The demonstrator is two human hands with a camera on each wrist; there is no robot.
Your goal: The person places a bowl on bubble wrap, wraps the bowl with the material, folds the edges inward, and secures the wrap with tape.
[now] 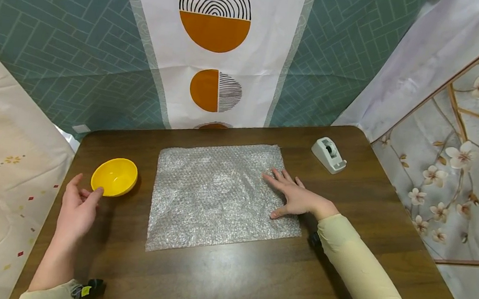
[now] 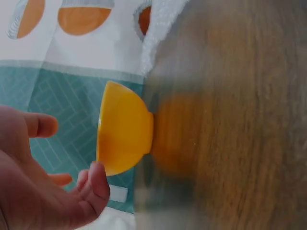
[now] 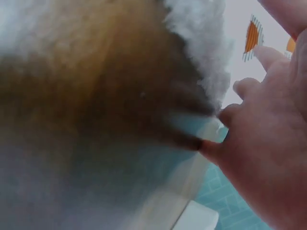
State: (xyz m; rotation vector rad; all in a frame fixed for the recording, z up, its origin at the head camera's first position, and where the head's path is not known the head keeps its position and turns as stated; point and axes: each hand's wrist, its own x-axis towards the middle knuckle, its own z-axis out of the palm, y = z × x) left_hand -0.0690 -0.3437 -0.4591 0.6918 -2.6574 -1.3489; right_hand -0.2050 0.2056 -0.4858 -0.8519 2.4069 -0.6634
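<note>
Flanking a flat sheet of bubble wrap (image 1: 208, 204) from either side, a person's two bare hands reach over a dark wood-grain table (image 1: 252, 285). The sheet lies at the middle of the tabletop, its surface lightly wrinkled, its near edge slanting up toward the right. Left hand (image 1: 77, 211): the fingers are bent and loosely parted from the thumb, clamped on nothing, at the near left rim of a yellow bowl (image 1: 114, 176). The bowl stands upright on its foot, left of the sheet and apart from it; from here I cannot tell whether a fingertip meets the rim. Right hand (image 1: 297, 197): the fingers are spread well apart, palm down, across the sheet's right edge; how firmly they press, I cannot tell. Beyond this hand, near the table's far right corner, sits a white tape dispenser (image 1: 323, 153). Pale yellow sleeves (image 1: 360, 262) cover both forearms. Behind the table hangs a teal backdrop (image 1: 101, 54) with a herringbone pattern, its white central panel (image 1: 258, 93) printed with orange half-discs and black lines.
</note>
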